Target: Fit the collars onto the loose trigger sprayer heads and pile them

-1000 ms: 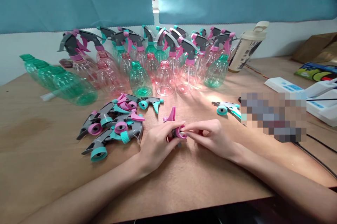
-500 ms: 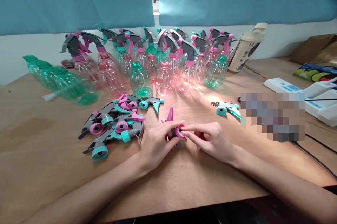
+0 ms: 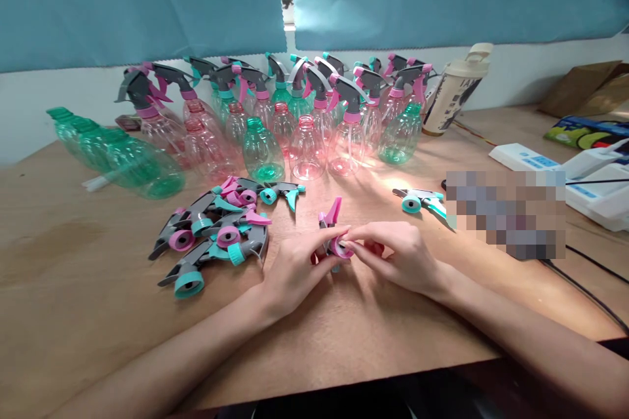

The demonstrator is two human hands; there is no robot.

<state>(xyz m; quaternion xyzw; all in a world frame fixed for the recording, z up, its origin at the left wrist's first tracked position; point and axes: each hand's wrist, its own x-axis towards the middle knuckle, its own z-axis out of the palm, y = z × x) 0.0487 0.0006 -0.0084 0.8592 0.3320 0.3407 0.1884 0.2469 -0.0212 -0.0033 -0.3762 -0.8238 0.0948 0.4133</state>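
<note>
Near the front middle of the table, my left hand [image 3: 297, 268] is closed on a grey spray head [image 3: 341, 246] with a pink collar and pink trigger. The collar's opening faces my right hand [image 3: 400, 255], whose thumb and fingers are pinched at its rim; whatever small piece they may hold is hidden. Left of my hands lies a pile of spray heads [image 3: 189, 284] with pink and teal collars. One teal-collared spray head [image 3: 411, 203] lies to the right.
Behind stand several pink and green bottles [image 3: 263, 150], many with spray heads fitted. Green bottles [image 3: 142, 160] lean at the left beside clear tubes. At the right are a cream tumbler [image 3: 455, 94], a white power strip [image 3: 523, 160], cables and a pixelated object [image 3: 506, 216].
The spray head in my left hand has turned, its trigger shifting right and its collar facing up more. My right fingertips have moved onto the collar opening. The view has shifted slightly.
</note>
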